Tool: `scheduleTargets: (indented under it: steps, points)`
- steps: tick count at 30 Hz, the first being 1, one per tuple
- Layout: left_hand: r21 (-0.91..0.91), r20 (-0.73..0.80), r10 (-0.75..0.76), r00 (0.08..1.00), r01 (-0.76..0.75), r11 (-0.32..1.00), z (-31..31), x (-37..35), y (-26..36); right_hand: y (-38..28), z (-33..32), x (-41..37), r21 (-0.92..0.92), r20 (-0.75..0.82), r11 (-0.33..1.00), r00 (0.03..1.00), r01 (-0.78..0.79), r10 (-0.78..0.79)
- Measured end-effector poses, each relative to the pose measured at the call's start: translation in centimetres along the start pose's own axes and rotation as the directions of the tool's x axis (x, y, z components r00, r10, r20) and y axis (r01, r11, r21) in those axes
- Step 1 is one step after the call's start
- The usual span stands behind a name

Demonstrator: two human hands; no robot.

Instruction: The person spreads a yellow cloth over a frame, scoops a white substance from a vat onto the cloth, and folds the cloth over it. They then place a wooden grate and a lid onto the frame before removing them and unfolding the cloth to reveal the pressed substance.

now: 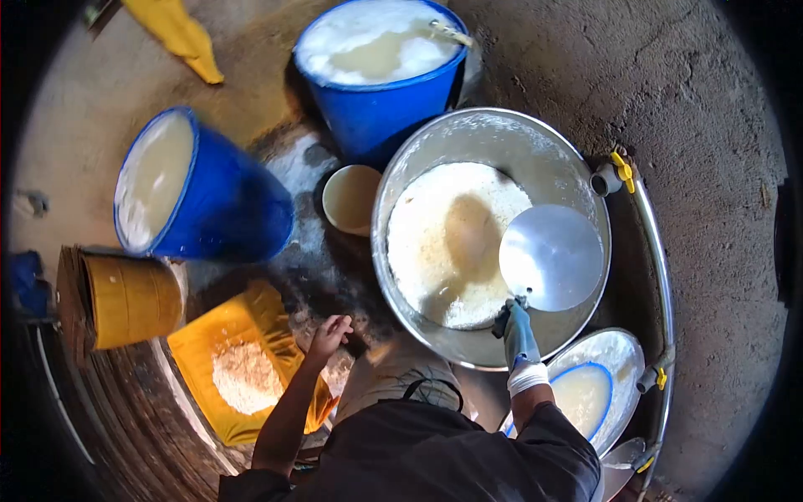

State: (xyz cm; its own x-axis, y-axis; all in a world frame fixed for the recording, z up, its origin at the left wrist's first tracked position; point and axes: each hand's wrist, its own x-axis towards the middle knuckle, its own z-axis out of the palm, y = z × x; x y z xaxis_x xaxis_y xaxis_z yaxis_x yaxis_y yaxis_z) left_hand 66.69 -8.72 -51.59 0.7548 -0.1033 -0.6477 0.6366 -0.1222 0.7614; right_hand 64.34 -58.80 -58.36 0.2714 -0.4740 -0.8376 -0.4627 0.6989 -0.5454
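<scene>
My right hand [516,330], in a dark green glove with a white band at the wrist, grips the near edge of a round shiny metal disc [552,258]. The disc is over the right part of a large metal vat [393,284], which holds a pale, whitish mass [427,226]. My left hand [332,335] is bare, with its fingers loosely curled, left of the vat and above the floor. Whether it holds anything small is hidden. Down and left of it, an orange cloth [201,351] bears a pale crumbly heap [246,376].
Two blue barrels [381,113] [226,205] with foamy liquid stand beyond and left. A pale bucket [351,199] touches the vat's left side. A yellow container [138,301] lies at left. A metal pipe [657,251] with yellow-handled valves runs along the right, near another vessel [623,360].
</scene>
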Motion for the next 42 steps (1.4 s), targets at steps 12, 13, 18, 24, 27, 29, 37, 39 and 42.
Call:
scheduleTargets:
  steps: [12, 13, 18, 24, 27, 29, 37, 39, 42]
  points:
    - [0.914, -0.159, 0.815, 0.557, -0.229, 0.334, 15.4, 20.4, 15.6, -2.9, 7.8, 18.1, 0.090, -0.304, 0.976, 0.939, 0.197, -0.162]
    - [0.924, -0.232, 0.756, 0.612, -0.104, 0.368, 16.5, 20.2, 16.1, -2.6, 9.6, 19.6, 0.161, -0.335, 0.961, 0.929, 0.224, -0.161]
    - [0.937, -0.288, 0.680, 0.675, 0.050, 0.347, 16.8, 21.4, 15.4, -2.2, 19.6, 24.2, 0.258, -0.256, 0.937, 0.952, 0.237, -0.171]
    - [0.959, -0.270, 0.688, 0.673, 0.122, 0.257, 17.5, 22.1, 15.3, 8.0, 24.4, 31.8, -0.351, -0.371, 0.936, 0.911, 0.041, -0.179]
    - [0.955, -0.287, 0.639, 0.714, 0.159, 0.251, 17.6, 22.1, 15.5, 13.3, 24.6, 32.5, -0.587, -0.303, 0.807, 0.905, 0.068, -0.297]
    - [0.952, -0.300, 0.620, 0.725, 0.189, 0.240, 17.4, 22.2, 14.8, 15.1, 24.8, 32.0, -0.679, -0.249, 0.732, 0.921, 0.055, -0.301]
    - [0.903, -0.368, 0.515, 0.774, 0.165, 0.397, 17.1, 21.8, 15.7, 1.5, 20.1, 19.3, -0.710, 0.379, 0.692, 0.758, -0.130, 0.531]
    - [0.891, -0.381, 0.518, 0.766, 0.155, 0.426, 16.9, 21.4, 16.2, 0.4, 18.8, 17.8, -0.732, 0.396, 0.675, 0.749, -0.092, 0.531]
    - [0.879, -0.383, 0.530, 0.757, 0.123, 0.460, 16.3, 21.3, 15.8, -1.1, 15.4, 14.1, -0.710, 0.477, 0.704, 0.752, 0.024, 0.455]
